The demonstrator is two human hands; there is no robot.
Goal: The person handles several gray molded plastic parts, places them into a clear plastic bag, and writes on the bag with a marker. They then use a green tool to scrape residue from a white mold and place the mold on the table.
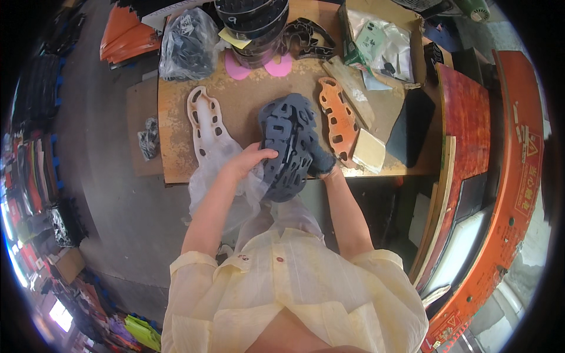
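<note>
At ten o'clock from the bundle, a pale cut-out piece (203, 120) lies on the table (175, 147). At eight o'clock, a clear plastic bag (205, 187) hangs loosely; it looks very light, limp and slippery. In the centre, the dark grey cut-out bundle (286, 141) reaches from over the table at twelve o'clock past the near edge at six. It seems fairly light, bendy and rubbery, with slots that could snag or let layers slide, so both long sides together should give the surest hold.

The left hand (249, 162) grips its eight o'clock side, thumb across the upper face pointing toward three, fingers hidden. The right hand (322, 163), apparently dark-gloved, lies at four o'clock against the opposite edge, forearm rising from five; I cannot tell whether its fingers close. At two o'clock rests an orange cut-out piece (339, 122).
</note>
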